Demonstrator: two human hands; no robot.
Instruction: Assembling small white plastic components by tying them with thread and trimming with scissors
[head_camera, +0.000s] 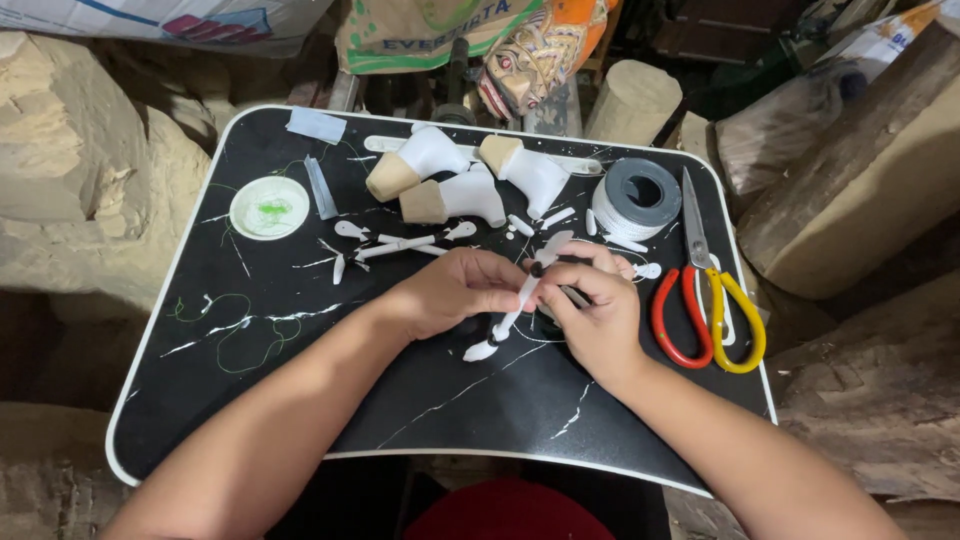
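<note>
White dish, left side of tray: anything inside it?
The white dish holds a small tangle of green thread on its floor; otherwise it looks empty. Whether anything lies under the thread cannot be told.

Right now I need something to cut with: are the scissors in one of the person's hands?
No, the scissors lie on the black tray beside the right hand, which, with the left hand, holds a thin white piece.

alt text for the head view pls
Two bare hands, left hand and right hand, together hold a slim white-painted stick piece over a black marbled lap tray. Behind lie three white-and-tan carved wooden pieces, a grey tape roll and red-and-yellow-handled scissors.
</note>
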